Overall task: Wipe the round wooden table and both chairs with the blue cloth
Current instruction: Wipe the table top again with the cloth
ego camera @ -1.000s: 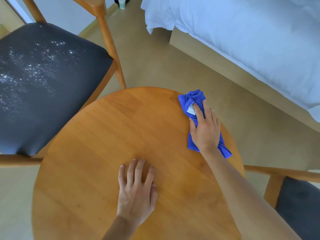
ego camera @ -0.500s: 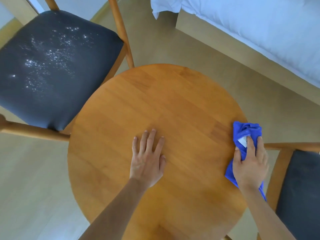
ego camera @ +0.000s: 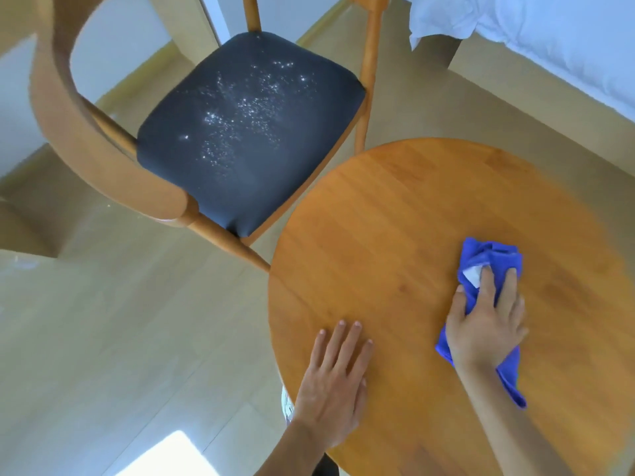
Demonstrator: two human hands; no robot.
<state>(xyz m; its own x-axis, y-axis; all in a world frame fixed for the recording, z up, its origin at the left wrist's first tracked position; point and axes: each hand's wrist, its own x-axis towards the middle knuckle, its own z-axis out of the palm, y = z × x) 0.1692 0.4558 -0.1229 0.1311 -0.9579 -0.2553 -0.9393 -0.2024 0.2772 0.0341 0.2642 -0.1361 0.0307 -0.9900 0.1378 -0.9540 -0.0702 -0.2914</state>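
Observation:
The round wooden table (ego camera: 395, 214) fills the right half of the view. My right hand (ego camera: 486, 321) lies flat on the crumpled blue cloth (ego camera: 491, 259) and presses it onto the tabletop near the middle; a white label shows on the cloth by my fingers. My left hand (ego camera: 331, 379) rests flat with straight fingers on the table near its left edge. One wooden chair (ego camera: 86, 146) with a dark seat cushion (ego camera: 247, 132) stands at the upper left, its seat speckled with white crumbs or dust. The second chair is out of view.
A bed with white sheets (ego camera: 567, 39) stands at the upper right, close to the table. Pale wooden floor (ego camera: 120, 338) lies to the left and below, with a sunlit patch near the bottom edge.
My right hand has slid the blue cloth from the table's right edge in toward its middle. The view has swung left, so the right chair is gone from sight. My left hand stays flat on the table.

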